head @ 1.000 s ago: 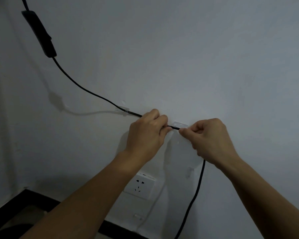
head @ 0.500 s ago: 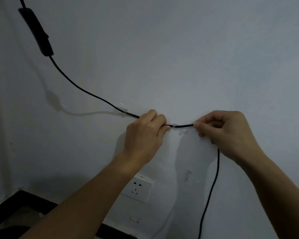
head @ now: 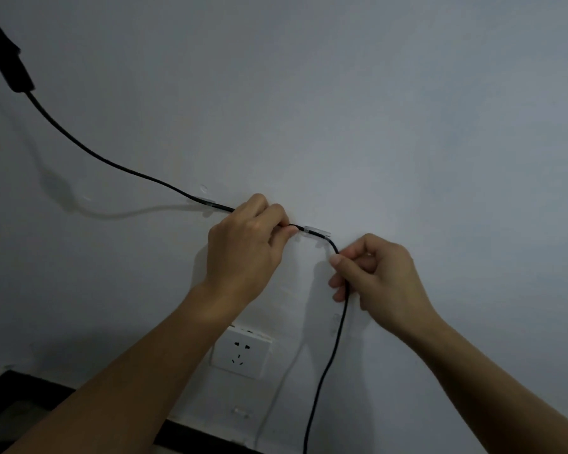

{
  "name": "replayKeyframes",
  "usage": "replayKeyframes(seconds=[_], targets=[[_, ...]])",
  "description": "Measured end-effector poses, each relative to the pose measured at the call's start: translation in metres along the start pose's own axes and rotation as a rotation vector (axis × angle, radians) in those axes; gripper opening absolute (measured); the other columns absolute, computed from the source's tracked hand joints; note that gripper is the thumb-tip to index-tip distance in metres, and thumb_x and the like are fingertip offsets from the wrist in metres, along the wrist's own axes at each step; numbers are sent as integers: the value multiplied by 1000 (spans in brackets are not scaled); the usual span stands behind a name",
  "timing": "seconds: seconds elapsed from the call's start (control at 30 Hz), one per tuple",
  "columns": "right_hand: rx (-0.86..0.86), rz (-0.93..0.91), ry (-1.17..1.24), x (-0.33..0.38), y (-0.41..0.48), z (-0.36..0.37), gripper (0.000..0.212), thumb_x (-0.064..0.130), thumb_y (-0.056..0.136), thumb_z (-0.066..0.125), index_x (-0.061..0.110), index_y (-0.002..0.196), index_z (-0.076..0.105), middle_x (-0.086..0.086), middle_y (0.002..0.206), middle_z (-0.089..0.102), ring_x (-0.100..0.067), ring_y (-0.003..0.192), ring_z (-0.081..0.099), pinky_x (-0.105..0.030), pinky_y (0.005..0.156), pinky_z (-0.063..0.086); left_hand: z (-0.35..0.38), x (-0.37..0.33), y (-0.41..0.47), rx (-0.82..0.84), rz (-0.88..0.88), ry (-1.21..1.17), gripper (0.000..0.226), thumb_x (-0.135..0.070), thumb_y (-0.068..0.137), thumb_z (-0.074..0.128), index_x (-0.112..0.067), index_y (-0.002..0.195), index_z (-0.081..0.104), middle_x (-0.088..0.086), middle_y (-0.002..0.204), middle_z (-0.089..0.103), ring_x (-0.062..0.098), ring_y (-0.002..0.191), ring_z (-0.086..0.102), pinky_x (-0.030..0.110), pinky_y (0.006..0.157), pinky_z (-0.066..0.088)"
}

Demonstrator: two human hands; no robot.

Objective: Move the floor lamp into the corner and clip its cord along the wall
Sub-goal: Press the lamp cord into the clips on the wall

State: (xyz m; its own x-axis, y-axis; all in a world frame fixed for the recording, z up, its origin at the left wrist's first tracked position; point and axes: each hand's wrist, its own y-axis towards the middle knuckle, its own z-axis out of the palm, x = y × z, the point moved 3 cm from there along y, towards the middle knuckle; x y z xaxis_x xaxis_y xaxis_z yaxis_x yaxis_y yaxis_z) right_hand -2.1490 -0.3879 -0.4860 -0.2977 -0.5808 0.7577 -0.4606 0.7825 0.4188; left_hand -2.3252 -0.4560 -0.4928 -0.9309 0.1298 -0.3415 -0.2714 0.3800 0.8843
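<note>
Pinching the black cord (head: 118,165) against the wall (head: 374,109), the left hand (head: 246,247) sits at nine o'clock of a clear clip (head: 316,231); the right hand (head: 377,276) grips the cord at five o'clock.

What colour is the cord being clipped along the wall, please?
Black, seen clearest in the head view: the cord.

One black cord (head: 118,167) crossed the wall. Two hands gripped it: the left hand (head: 243,247) and the right hand (head: 377,276). Two clear clips held the cord, one (head: 315,231) between the two sets of fingers, one (head: 205,203) beyond the left fingers. One inline switch (head: 12,68) and one white socket (head: 240,352) were there too.
</note>
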Motion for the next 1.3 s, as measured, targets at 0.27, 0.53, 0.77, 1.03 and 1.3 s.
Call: replayKeyframes(seconds=[0.27, 0.53, 0.77, 1.03, 1.3], targets=[[117, 216, 178, -47, -42, -20, 15, 18, 94, 62, 9, 85, 70, -6, 72, 76, -18, 67, 74, -21, 44, 47, 6, 5, -9, -93, -77, -153, 13, -26, 80, 71, -14, 84, 68, 2, 80, 63, 13, 63, 54, 31, 56, 48], [161, 196, -156, -81, -56, -23, 21, 25, 90, 68, 12, 76, 76, -3, 71, 76, -17, 69, 71, -14, 48, 47, 32, 15, -84, 24, -147, -325, 24, -17, 83, 63, -16, 106, 55, -4, 72, 51, 17, 53, 49, 29, 55, 48], [60, 78, -217, -77, -50, -23, 15, 25, 89, 70, 25, 75, 76, 2, 66, 75, -8, 62, 72, -18, 48, 52, 90, -20, -171, 931, -677, -687, 11, -7, 88, 59, -8, 95, 67, 15, 85, 66, 16, 58, 57, 24, 45, 44], [-32, 41, -83, -68, -40, -21, 12, 20, 84, 75, 26, 74, 73, 3, 64, 75, -8, 57, 72, -14, 46, 48, 102, -34, -185, 1328, -780, -893, 20, -22, 98, 41, -15, 95, 60, 8, 101, 66, 16, 69, 59, 27, 53, 41], [6, -73, -214, -50, -27, -12, 8, 24, 83, 76, 16, 80, 76, 6, 65, 72, -4, 53, 69, -7, 48, 46, 98, -12, -177, 999, -888, -874, 26, -19, 101, 35, -10, 86, 55, 15, 75, 63, 17, 51, 52, 21, 43, 41]])
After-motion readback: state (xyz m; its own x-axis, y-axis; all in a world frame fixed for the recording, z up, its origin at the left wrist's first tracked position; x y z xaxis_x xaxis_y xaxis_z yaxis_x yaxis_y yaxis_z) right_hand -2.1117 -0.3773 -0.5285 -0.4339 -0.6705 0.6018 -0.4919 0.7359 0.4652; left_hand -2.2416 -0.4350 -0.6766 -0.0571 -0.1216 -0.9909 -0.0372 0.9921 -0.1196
